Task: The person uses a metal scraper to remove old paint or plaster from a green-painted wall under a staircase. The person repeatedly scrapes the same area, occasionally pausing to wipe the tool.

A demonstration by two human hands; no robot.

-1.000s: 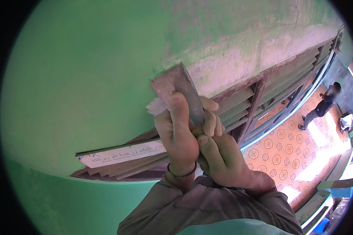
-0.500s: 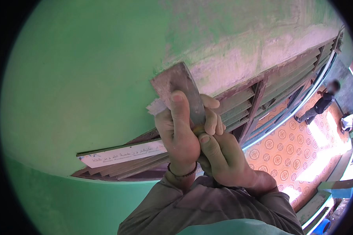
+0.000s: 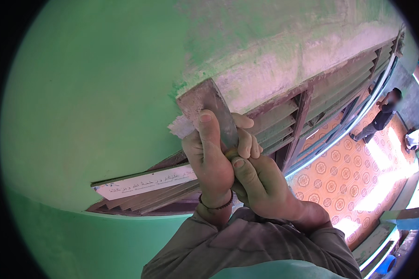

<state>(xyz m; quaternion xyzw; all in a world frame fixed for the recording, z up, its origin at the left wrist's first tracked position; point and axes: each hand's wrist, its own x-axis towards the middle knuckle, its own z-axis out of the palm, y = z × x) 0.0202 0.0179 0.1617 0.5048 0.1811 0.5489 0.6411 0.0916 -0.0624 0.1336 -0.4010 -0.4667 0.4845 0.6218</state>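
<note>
A scraper (image 3: 196, 98) with a wide, flat, dusty metal blade lies against the green wall (image 3: 102, 93), its edge at the border of a patch where paint is worn to pale pinkish plaster (image 3: 260, 79). My left hand (image 3: 212, 162) is closed on the blade, thumb flat along its face and fingers round the far side. Below it, my right hand (image 3: 270, 190) wraps round the handle, which is mostly hidden by the fingers. A pale, ragged-edged patch (image 3: 180, 126) shows on the wall beside the blade.
Below the worn patch runs a brown slatted window frame (image 3: 302, 111). A white sign (image 3: 144, 182) is fixed over slats at left. Beyond, another person (image 3: 381, 118) stands on the orange patterned tile floor (image 3: 330, 176), near a white bundle (image 3: 412, 138).
Both hands and the scraper have shifted slightly left, and the blade's top corner sits a little lower. My grip is the same. The other person's arm is raised higher toward the head.
</note>
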